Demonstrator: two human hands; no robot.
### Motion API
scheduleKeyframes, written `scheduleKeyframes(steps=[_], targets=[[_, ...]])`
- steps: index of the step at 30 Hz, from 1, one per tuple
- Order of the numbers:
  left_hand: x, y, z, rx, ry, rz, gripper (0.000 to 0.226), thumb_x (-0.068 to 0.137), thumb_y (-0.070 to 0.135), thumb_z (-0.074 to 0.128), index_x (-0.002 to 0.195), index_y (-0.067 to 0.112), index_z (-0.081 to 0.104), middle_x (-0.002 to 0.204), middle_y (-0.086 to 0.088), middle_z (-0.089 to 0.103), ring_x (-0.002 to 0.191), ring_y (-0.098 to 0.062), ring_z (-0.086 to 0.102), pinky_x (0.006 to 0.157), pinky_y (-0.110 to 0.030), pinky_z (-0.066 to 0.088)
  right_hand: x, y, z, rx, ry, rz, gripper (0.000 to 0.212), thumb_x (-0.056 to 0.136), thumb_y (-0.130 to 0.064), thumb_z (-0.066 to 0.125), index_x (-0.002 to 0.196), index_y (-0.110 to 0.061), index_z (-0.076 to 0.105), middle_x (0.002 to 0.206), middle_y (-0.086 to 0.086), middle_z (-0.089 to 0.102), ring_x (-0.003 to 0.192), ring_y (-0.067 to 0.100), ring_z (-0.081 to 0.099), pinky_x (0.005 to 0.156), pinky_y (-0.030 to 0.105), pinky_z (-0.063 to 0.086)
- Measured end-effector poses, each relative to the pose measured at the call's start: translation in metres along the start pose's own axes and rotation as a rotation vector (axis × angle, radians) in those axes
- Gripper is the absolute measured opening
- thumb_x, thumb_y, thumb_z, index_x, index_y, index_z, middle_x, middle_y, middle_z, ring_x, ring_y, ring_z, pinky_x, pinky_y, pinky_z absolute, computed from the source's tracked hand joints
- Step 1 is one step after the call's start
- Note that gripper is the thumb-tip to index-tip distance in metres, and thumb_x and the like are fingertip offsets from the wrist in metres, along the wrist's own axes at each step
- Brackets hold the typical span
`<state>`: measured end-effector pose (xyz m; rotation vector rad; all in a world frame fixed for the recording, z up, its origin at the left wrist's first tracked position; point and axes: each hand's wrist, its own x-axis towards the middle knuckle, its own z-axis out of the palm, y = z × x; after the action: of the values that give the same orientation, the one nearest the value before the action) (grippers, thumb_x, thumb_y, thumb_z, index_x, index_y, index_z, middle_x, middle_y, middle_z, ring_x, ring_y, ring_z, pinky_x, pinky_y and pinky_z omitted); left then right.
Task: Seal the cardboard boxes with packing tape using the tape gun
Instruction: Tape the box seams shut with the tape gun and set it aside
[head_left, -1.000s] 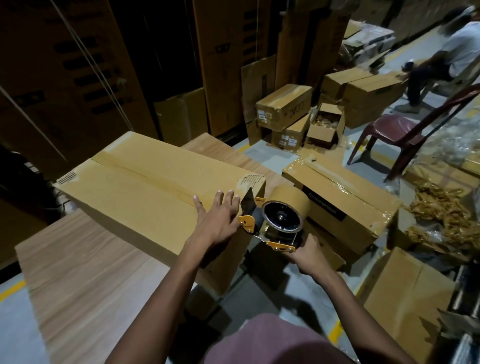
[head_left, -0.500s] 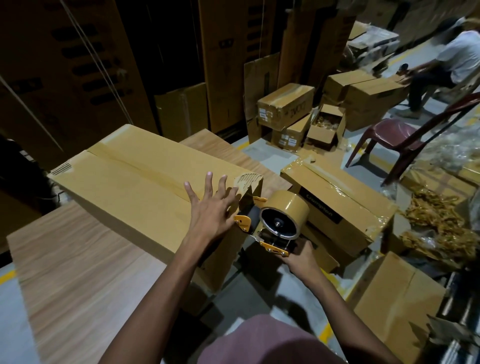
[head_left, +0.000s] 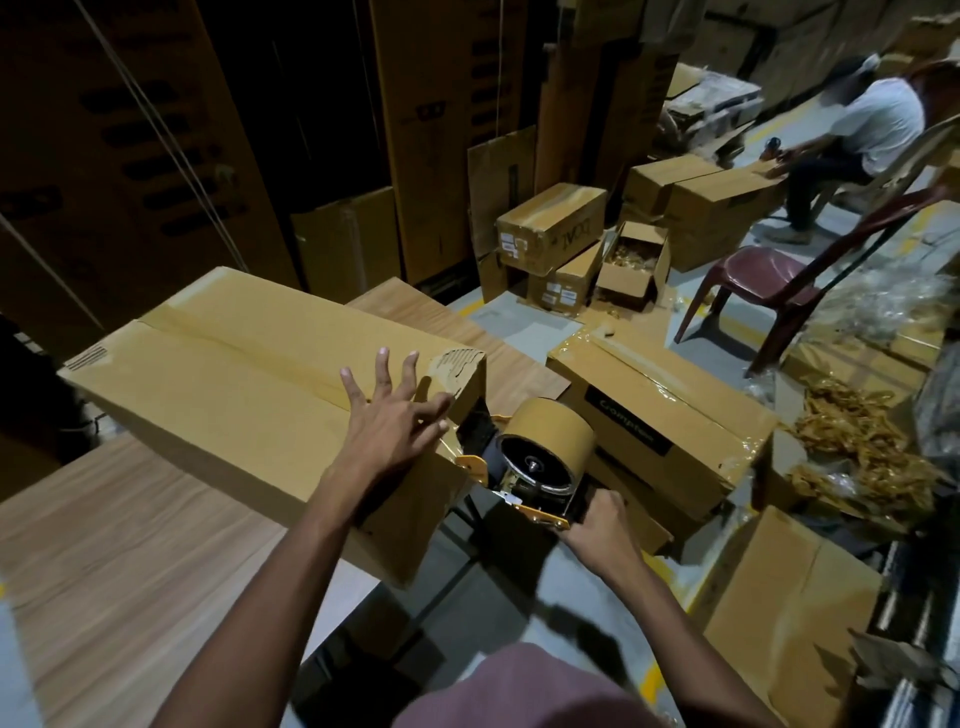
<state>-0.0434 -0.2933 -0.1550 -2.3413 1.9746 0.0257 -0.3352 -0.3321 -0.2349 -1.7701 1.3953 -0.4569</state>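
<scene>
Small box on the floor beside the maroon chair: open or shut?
Open. The small box has its flaps raised, and yellowish contents show inside. How full it is cannot be told.

My count at the packing spot.
One long box on my one table, one tape gun, two hands – my left and right – one red chair, one other person; floor boxes too many to count.

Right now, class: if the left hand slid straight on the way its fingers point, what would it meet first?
Probably only more of the long cardboard box: the left hand lies open on its top, fingers pointing along the lid. Nothing shows in that line before the box's far edge.
</scene>
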Motion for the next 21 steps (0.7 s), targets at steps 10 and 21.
scheduleKeyframes(steps=[10, 21], targets=[[0.02, 0.034, -0.002, -0.153, -0.202, 0.099, 0.033, 0.102, 0.035, 0.055, 0.13, 0.025, 0.067, 0.17, 0.001, 0.002, 0.156, -0.029, 0.0, 0.118, -0.072, 0.005, 0.001, 0.008, 0.02, 0.211, -0.102, 0.248, 0.047, 0.085, -0.015, 0.083, 0.108, -0.022, 0.043, 0.099, 0.004, 0.062, 0.085, 0.02, 0.059, 0.075, 0.035, 0.052], [0.064, 0.036, -0.007, -0.306, -0.412, -0.162, 0.1, 0.087, -0.008, 0.068, 0.161, 0.024, 0.009, 0.162, -0.024, 0.019, 0.145, -0.046, 0.033, 0.121, -0.059, 0.015, 0.016, 0.002, 0.025, 0.007, -0.06, 0.023, 0.056, 0.077, -0.022, 0.091, 0.052, -0.021, 0.041, 0.053, -0.006, 0.046, 0.052, 0.014, 0.035, 0.05, 0.031, 0.029]])
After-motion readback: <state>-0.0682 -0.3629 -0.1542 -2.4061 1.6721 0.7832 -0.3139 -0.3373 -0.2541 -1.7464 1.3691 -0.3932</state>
